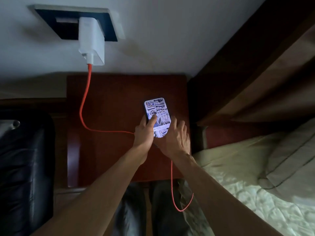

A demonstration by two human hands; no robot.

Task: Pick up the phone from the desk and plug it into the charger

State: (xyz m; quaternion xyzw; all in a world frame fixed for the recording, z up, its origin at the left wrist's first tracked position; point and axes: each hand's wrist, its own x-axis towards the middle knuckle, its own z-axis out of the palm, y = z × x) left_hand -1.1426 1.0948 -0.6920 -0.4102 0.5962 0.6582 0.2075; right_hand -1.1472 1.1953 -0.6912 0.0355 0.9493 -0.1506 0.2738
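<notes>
**Phone held over the bedside table, orange cable trailing**

Dark red-brown wood fills the middle of the frame: a small square table (pixel 109 103) set against a pale wall, and over its right half is the black smartphone with a lit screen (pixel 157 111). Whether it rests on the wood or is lifted just off it cannot be told. The left hand (pixel 144 132) grips the phone's left edge, its thumb pressed on the glowing screen. The right hand (pixel 175 137) lies at the phone's lower right corner with its fingers (pixel 181 124) spread and loosely open along the right side, closed on nothing visible.

A bright orange charging cable (pixel 84 103) runs from under the left hand across the table and up to the white block charger (pixel 92 40) in the upper left, plugged into a dark wall socket plate (pixel 105 23). Another stretch of it loops below the right wrist. The plug end is hidden by the hands.

A bed with pale patterned bedding (pixel 255 184) lies at right; a black leather seat (pixel 25 167) at left.
</notes>
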